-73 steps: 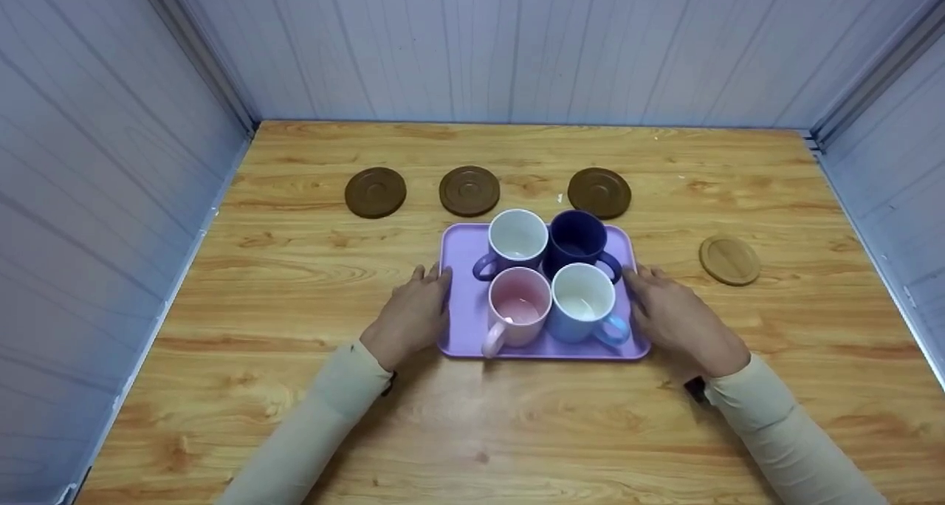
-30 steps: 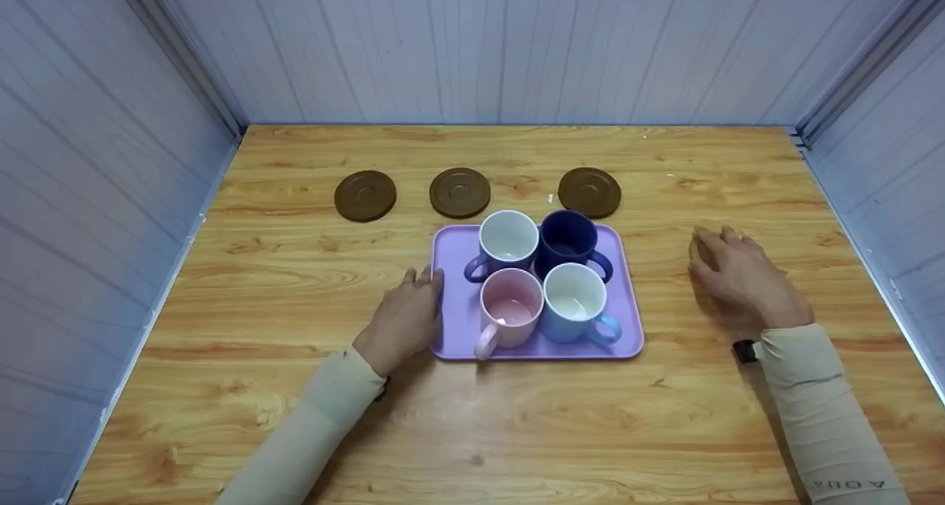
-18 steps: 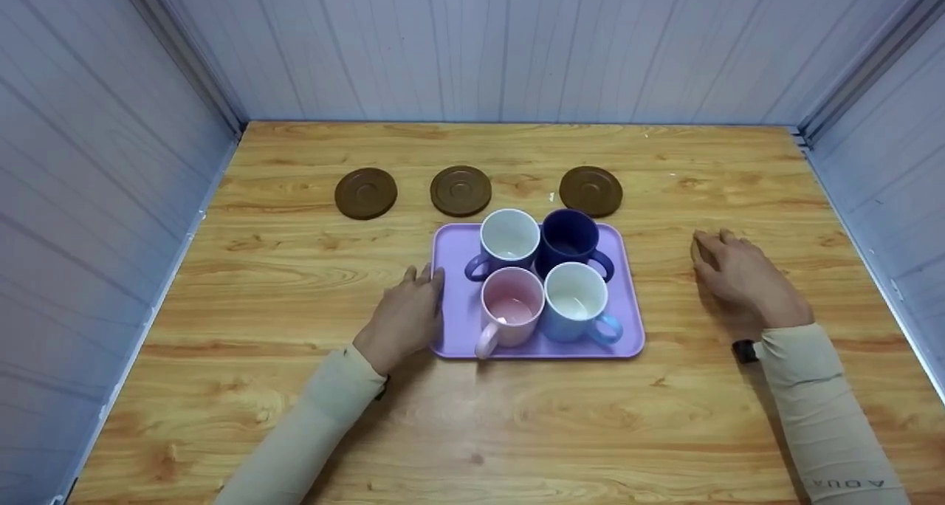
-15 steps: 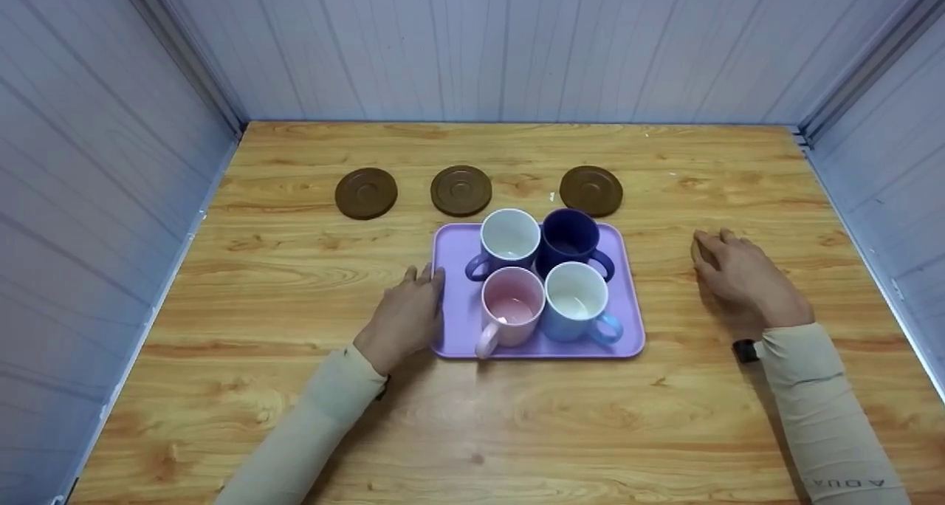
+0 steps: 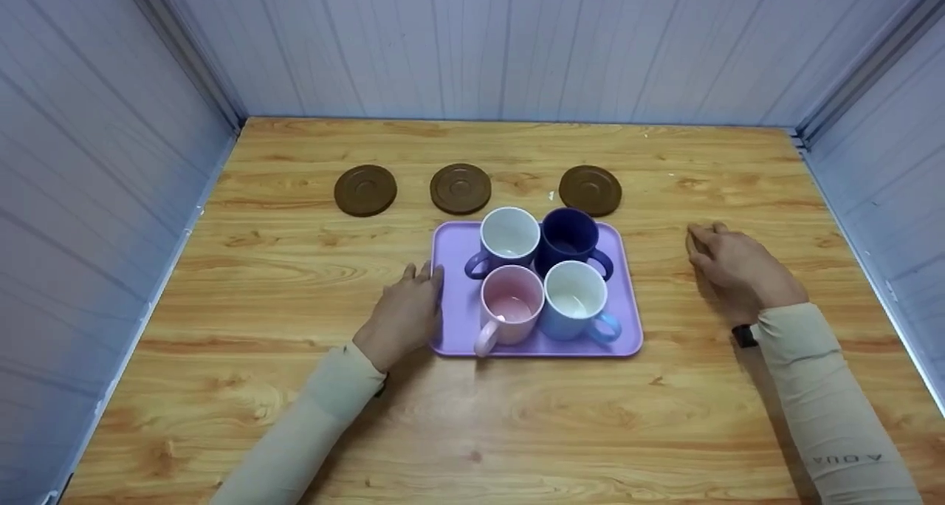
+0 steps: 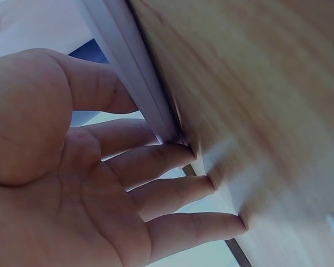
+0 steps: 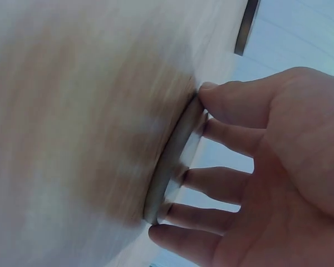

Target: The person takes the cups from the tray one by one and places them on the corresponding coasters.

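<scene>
A purple tray (image 5: 458, 320) bears a pink mug (image 5: 512, 298), a light-blue mug (image 5: 562, 328), a dark-blue mug (image 5: 568, 235) and a white-lined mug (image 5: 509, 232) with a blue-purple handle. My left hand (image 5: 402, 317) rests at the tray's left edge. In the left wrist view its thumb lies against the tray rim, and its fairly straight fingers touch the table. Off to the tray's right, my right hand (image 5: 742, 269) grips a light wooden coaster (image 7: 172, 156), thumb and little finger at opposite edges. Seen from the head, that hand mostly hides the coaster.
Behind the tray, three dark brown coasters lie in a row: left (image 5: 365, 190), middle (image 5: 460, 188) and right (image 5: 590, 190). The right one is close to the dark-blue mug. Pale panel walls (image 5: 472, 47) enclose the wooden table (image 5: 472, 424) at the back and sides.
My right hand has left the tray's right edge and moved right to the light wooden coaster. Lately its fingers have drawn closer together and shifted slightly back. My left hand has stayed at the tray.
</scene>
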Available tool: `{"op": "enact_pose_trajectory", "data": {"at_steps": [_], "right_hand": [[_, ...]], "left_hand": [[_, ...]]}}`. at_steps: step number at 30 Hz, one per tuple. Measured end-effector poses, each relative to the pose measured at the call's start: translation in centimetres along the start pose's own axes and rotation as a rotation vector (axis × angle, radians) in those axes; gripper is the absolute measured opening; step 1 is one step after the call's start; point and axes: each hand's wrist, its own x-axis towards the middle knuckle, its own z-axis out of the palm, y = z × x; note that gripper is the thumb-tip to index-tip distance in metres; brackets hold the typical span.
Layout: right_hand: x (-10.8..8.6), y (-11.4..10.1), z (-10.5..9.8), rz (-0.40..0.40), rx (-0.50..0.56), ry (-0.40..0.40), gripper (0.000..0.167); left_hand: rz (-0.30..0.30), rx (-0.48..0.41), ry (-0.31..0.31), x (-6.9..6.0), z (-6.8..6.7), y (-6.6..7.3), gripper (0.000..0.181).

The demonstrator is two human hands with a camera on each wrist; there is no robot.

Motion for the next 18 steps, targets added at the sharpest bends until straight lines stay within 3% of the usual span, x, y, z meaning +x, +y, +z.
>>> {"op": "enact_pose_trajectory", "data": {"at_steps": [10, 18], "right_hand": [[2.9, 0.1, -1.2, 0.038, 0.015, -0.046, 0.066], [4.7, 0.2, -1.8, 0.062, 0.051, -0.021, 0.068]], "left_hand": [[-0.001, -0.013, 0.011, -0.1, -0.1, 0.0, 0.051], [0.007, -0.008, 0.037, -0.3, 0.0, 0.0, 0.05]]}}
